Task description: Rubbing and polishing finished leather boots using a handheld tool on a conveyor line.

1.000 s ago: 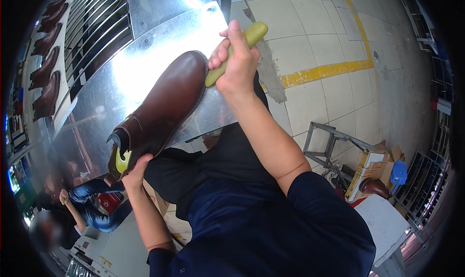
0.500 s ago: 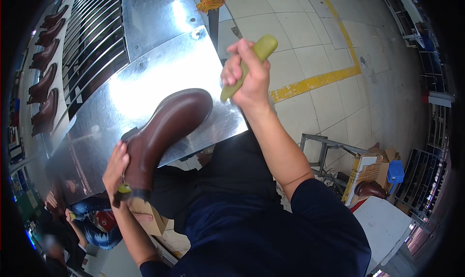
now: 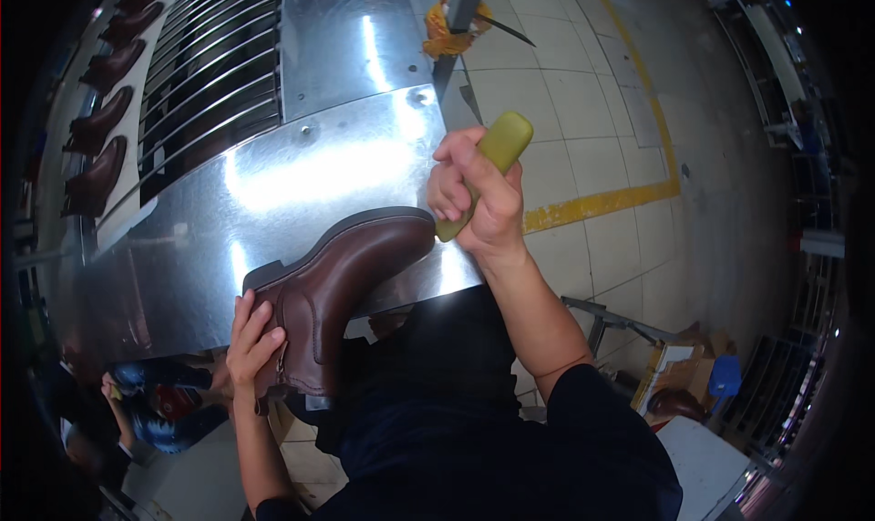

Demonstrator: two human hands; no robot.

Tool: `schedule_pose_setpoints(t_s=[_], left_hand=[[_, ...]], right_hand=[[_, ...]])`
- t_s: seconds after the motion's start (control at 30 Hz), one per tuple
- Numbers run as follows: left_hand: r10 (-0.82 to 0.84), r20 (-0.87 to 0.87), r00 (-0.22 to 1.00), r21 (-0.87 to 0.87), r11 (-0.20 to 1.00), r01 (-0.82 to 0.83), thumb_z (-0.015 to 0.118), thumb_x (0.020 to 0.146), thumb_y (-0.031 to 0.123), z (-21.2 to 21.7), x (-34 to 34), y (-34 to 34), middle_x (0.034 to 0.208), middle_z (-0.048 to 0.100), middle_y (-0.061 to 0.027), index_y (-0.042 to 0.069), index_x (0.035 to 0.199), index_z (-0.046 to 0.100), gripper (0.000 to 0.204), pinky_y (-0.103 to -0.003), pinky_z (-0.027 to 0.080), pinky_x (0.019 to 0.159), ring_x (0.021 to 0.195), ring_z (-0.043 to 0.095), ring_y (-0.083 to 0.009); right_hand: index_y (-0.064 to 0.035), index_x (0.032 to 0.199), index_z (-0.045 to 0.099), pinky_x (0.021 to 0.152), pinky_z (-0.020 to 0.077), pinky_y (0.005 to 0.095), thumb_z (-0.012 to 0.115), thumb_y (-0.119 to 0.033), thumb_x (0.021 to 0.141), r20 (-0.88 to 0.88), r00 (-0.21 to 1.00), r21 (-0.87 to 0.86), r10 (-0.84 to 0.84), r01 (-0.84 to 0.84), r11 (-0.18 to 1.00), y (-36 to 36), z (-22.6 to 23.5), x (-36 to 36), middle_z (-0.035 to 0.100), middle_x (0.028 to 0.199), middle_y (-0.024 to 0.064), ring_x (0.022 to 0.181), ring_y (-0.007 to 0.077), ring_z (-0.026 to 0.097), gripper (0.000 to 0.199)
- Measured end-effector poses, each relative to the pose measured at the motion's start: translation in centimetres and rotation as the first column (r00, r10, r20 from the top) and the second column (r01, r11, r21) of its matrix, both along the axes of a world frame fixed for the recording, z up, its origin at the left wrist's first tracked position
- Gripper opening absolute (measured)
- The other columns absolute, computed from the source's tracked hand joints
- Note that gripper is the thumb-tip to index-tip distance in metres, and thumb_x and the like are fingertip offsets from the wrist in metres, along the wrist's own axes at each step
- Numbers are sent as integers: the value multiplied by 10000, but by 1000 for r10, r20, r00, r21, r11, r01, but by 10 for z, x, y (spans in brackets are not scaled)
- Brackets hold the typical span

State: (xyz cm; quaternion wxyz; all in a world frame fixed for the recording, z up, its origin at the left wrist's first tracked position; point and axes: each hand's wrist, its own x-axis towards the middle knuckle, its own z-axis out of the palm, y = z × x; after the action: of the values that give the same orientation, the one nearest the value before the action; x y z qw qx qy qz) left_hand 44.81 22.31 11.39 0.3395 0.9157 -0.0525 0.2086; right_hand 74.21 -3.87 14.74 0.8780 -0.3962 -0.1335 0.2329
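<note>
In the head view, your left hand (image 3: 253, 343) is wrapped around the ankle shaft of a brown leather boot (image 3: 339, 288), fingers curled over its outer side near the heel, so the boot is gripped and held up in front of your torso. The boot lies on its side, sole turned toward the upper left, with its rounded toe pointing up and to the right, toward your other hand; its toe sits over the near edge of the shiny metal worktable (image 3: 237, 193), though you cannot tell whether it rests on the sheet or hangs just above it. Your right hand (image 3: 478, 202) is clenched in a fist around an olive-green handle (image 3: 488, 165) that sticks out above your knuckles and below them; its lower end is just beside the boot's toe, and whether it touches the leather is hidden by your fingers. At the far left, beyond a slatted metal rack (image 3: 196, 74), a row of dark brown boots (image 3: 96, 147) stands in line. To the right of the table is a tiled floor with a yellow line (image 3: 606, 202).
</note>
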Motion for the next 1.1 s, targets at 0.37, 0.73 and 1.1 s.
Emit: schedule_pose_setpoints(t_s=[0.37, 0.73, 1.1], left_hand=[[66, -23, 998, 27, 998, -65, 851, 714, 44, 14, 11, -12, 1363, 660, -89, 206, 1081, 762, 410, -588, 356, 1174, 1353, 545, -408], [-17, -91, 996, -48, 999, 12, 778, 786, 83, 39, 23, -4, 1436, 611, -89, 176, 1274, 720, 500, -562, 316, 1206, 1401, 496, -378], [-59, -8, 998, -368, 929, 52, 817, 755, 61, 25, 53, -3, 1354, 635, -124, 80, 1316, 648, 587, -408, 506, 1051, 1280, 591, -305]], right_hand=[[-25, 960, 673, 443, 299, 204, 695, -222, 955, 90, 906, -489, 413, -321, 811, 53, 53, 17, 463, 585, -49, 465, 31, 392, 199], [-62, 960, 719, 578, 391, 226, 780, -320, 883, 300, 652, -707, 696, -339, 621, 91, 45, 23, 593, 722, -49, 624, 40, 500, 276], [-58, 1002, 648, 501, 417, 271, 631, -311, 1031, 99, 970, 34, 221, -225, 974, 84, 2, 45, 455, 599, -18, 522, 90, 457, 255]])
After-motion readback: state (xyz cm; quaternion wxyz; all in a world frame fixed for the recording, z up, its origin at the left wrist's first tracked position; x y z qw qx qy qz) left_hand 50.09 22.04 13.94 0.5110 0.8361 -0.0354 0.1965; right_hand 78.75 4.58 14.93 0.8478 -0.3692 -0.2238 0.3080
